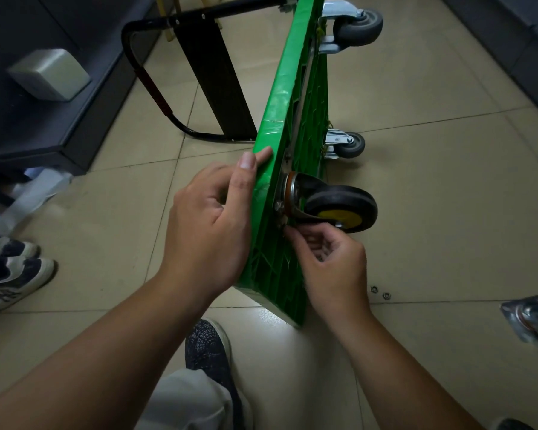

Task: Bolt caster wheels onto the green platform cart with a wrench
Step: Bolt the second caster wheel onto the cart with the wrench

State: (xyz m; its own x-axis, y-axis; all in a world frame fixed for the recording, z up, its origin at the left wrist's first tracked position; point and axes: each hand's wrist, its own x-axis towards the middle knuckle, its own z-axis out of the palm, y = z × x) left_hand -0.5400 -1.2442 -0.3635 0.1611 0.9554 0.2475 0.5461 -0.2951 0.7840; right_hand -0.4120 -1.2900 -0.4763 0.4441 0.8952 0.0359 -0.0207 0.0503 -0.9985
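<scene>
The green cart point(280, 125) stood on its side edge on the floor, its long axis running from the lower centre of the frame up to the top, its underside facing right. My left hand point(208, 225) held its upper edge in mid-frame, thumb laid along the rim and fingers curled behind. My right hand point(333, 265), the nearer one to the work, sat just below the black wheel point(339, 209) with the yellow hub, fingers curled tightly at the lower corner of its mounting plate. My own fingers hid whether they pinched a nut or a bolt. No wrench was in view. Two loose nuts point(375, 289) lay on the floor to the right, and a spare wheel point(528, 318) was cut off at the right edge.
</scene>
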